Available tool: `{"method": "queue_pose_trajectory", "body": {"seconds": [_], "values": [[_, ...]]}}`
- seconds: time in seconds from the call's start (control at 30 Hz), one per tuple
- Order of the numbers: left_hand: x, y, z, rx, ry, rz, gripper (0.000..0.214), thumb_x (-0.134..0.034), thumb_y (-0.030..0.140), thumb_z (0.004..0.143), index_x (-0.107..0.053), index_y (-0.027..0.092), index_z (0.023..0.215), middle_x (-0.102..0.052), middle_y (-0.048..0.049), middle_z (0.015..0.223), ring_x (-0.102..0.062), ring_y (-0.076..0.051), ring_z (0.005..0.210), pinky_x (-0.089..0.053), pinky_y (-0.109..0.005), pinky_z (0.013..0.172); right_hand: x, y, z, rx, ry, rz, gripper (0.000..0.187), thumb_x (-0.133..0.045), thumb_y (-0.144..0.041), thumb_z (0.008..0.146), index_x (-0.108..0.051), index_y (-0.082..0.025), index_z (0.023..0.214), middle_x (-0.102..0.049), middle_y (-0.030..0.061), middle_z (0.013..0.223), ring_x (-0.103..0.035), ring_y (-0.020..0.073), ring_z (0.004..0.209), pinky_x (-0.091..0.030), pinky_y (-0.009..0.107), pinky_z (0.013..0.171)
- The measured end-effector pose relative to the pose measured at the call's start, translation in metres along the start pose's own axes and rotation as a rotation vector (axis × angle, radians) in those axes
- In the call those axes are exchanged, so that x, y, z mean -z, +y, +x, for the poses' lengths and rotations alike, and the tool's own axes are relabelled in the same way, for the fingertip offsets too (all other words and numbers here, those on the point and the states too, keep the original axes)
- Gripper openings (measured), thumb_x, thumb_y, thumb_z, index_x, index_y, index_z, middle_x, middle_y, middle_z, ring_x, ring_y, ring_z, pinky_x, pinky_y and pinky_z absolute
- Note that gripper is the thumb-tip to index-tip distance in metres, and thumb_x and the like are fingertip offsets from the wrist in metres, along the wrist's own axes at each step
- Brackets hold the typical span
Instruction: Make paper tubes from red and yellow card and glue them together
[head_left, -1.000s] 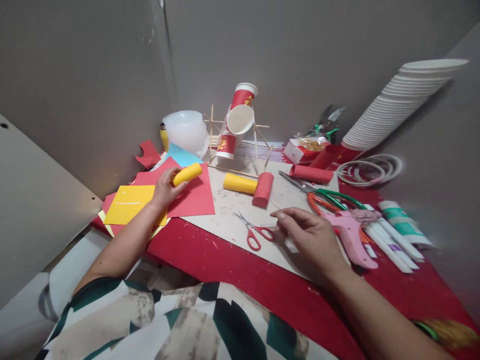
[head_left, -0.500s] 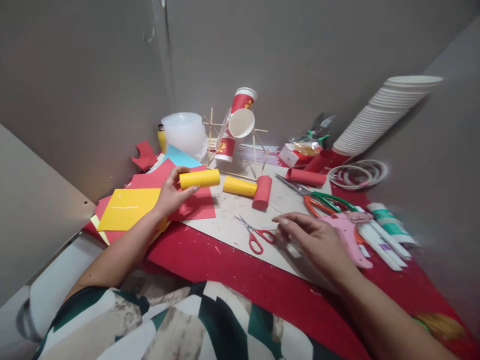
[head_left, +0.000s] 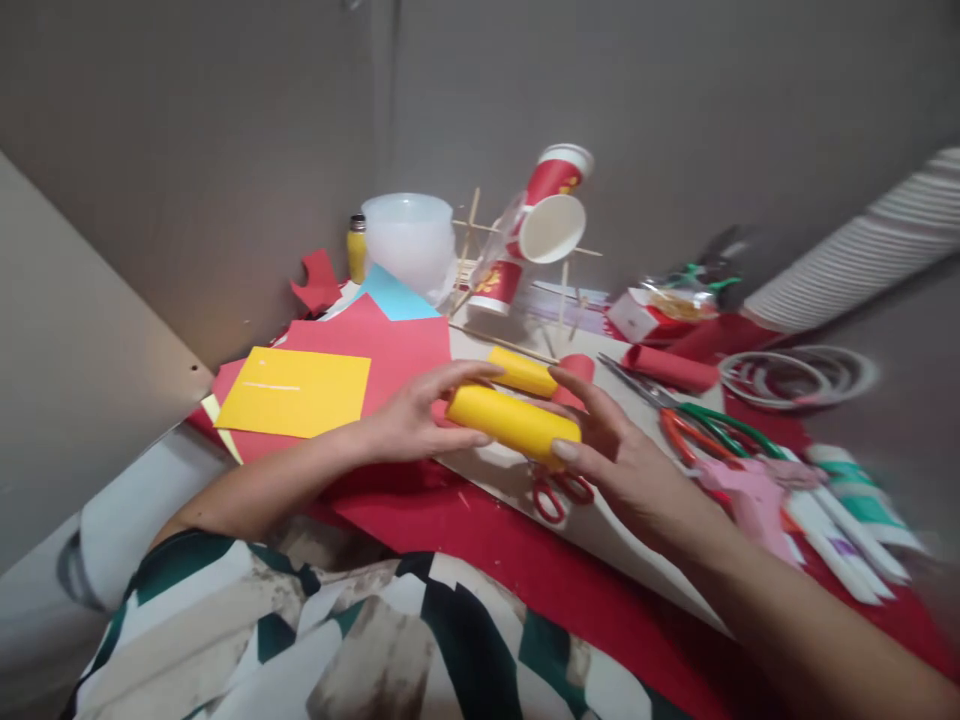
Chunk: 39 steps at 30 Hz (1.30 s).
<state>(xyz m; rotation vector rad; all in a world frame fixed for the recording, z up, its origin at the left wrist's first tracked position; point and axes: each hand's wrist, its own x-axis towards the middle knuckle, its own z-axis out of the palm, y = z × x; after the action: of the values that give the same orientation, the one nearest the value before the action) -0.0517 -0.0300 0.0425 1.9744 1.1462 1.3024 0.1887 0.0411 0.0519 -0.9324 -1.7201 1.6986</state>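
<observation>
A yellow paper tube (head_left: 514,422) is held level above the board between both hands. My left hand (head_left: 420,415) has thumb and fingers around its left end. At the right end, my right hand (head_left: 611,440) grips it with the thumb in front and the fingers behind. Just beyond lies a second yellow paper tube (head_left: 521,371), beside a red paper tube (head_left: 576,378) that my right fingers partly cover. Below the held tube, red-handled scissors (head_left: 551,498) rest on the board, their blades mostly hidden.
Yellow (head_left: 300,395) and red paper sheets (head_left: 405,350) lie left. Behind stand a translucent bowl (head_left: 409,235) and a stick frame with paper cups (head_left: 551,228). To the right are pliers (head_left: 720,430), a pink glue gun (head_left: 750,500), a cable coil (head_left: 795,380) and stacked cups (head_left: 862,250).
My left hand has brought the yellow tube right and nearer to me. My right hand, empty before, has closed on its other end. The view has shifted left.
</observation>
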Motion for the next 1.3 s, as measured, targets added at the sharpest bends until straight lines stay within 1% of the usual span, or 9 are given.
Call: {"method": "queue_pose_trajectory", "body": {"seconds": [0.17,0.27,0.4,0.5,0.63,0.83,1.07,1.17,1.3], "values": [[0.016,0.008,-0.002,-0.027,-0.026,0.132,0.061,-0.075,0.031,0.085,-0.053,0.026,0.142,-0.064,-0.0117,0.139,-0.064,-0.025,0.122,-0.053,-0.039,0.104,-0.010,0.002,0.019,0.011,0.025,-0.193,0.055,-0.081,-0.059,0.070,-0.074,-0.024,0.111,-0.076,0.0079,0.102,-0.072,0.0217,0.074,-0.061,0.031,0.063],[0.065,0.012,-0.010,0.144,0.111,0.293,0.056,-0.069,0.037,0.089,-0.054,0.027,0.142,-0.063,-0.0100,0.141,-0.065,-0.023,0.118,-0.054,-0.037,0.099,-0.004,0.005,0.029,0.037,0.083,-0.303,0.053,-0.083,-0.057,0.066,-0.076,-0.024,0.106,-0.077,0.0080,0.103,-0.072,0.0231,0.080,-0.061,0.032,0.068],[0.148,-0.004,-0.043,0.468,0.444,0.649,0.053,-0.064,0.040,0.088,-0.058,0.017,0.135,-0.070,-0.0130,0.125,-0.069,-0.027,0.110,-0.055,-0.041,0.095,0.003,0.017,0.038,0.063,0.036,-0.373,0.056,-0.081,-0.055,0.067,-0.072,-0.020,0.111,-0.076,0.0107,0.107,-0.072,0.0241,0.082,-0.061,0.034,0.070],[0.182,-0.021,-0.079,0.834,0.441,1.027,0.060,-0.068,0.038,0.081,-0.059,0.015,0.135,-0.071,-0.0192,0.123,-0.069,-0.037,0.108,-0.055,-0.050,0.093,0.005,0.028,0.040,0.155,0.018,-0.476,0.053,-0.075,-0.052,0.076,-0.068,-0.021,0.118,-0.074,0.0121,0.116,-0.072,0.0275,0.091,-0.061,0.043,0.083],[0.175,-0.025,-0.111,1.005,0.391,1.230,0.054,-0.062,0.041,0.084,-0.060,0.016,0.133,-0.074,-0.0218,0.114,-0.070,-0.042,0.101,-0.056,-0.052,0.083,0.011,0.041,0.045,0.370,0.005,-0.747,0.043,-0.066,-0.049,0.086,-0.066,-0.023,0.120,-0.072,0.0134,0.124,-0.069,0.0338,0.110,-0.053,0.056,0.099],[0.153,-0.020,-0.123,1.013,0.322,1.311,0.046,-0.055,0.045,0.087,-0.064,0.017,0.122,-0.074,-0.0210,0.105,-0.069,-0.044,0.100,-0.054,-0.051,0.082,0.016,0.035,0.047,0.514,-0.046,-0.971,0.040,-0.057,-0.051,0.091,-0.066,-0.023,0.118,-0.070,0.0175,0.122,-0.067,0.0382,0.114,-0.055,0.059,0.096],[0.155,-0.033,-0.134,0.915,0.440,1.192,0.045,-0.060,0.039,0.084,-0.064,0.020,0.124,-0.073,-0.0158,0.102,-0.066,-0.039,0.102,-0.052,-0.050,0.091,-0.025,0.003,0.042,0.737,-0.092,-1.006,0.034,-0.055,-0.043,0.096,-0.066,-0.023,0.120,-0.071,0.0152,0.122,-0.067,0.0344,0.114,-0.056,0.053,0.096],[0.153,-0.038,-0.139,0.881,0.510,1.106,0.049,-0.063,0.036,0.082,-0.062,0.020,0.128,-0.072,-0.0161,0.109,-0.064,-0.039,0.106,-0.051,-0.051,0.095,-0.043,0.002,0.058,0.728,-0.138,-1.003,0.039,-0.053,-0.046,0.096,-0.067,-0.019,0.120,-0.072,0.0163,0.120,-0.068,0.0323,0.112,-0.057,0.050,0.094],[0.146,-0.040,-0.148,0.832,0.598,1.014,0.053,-0.067,0.036,0.080,-0.060,0.018,0.129,-0.069,-0.0165,0.118,-0.062,-0.038,0.111,-0.049,-0.051,0.099,-0.049,0.007,0.095,0.558,-0.097,-1.030,0.050,-0.058,-0.048,0.090,-0.064,-0.016,0.127,-0.071,0.0190,0.121,-0.069,0.0342,0.111,-0.057,0.051,0.093]]}}
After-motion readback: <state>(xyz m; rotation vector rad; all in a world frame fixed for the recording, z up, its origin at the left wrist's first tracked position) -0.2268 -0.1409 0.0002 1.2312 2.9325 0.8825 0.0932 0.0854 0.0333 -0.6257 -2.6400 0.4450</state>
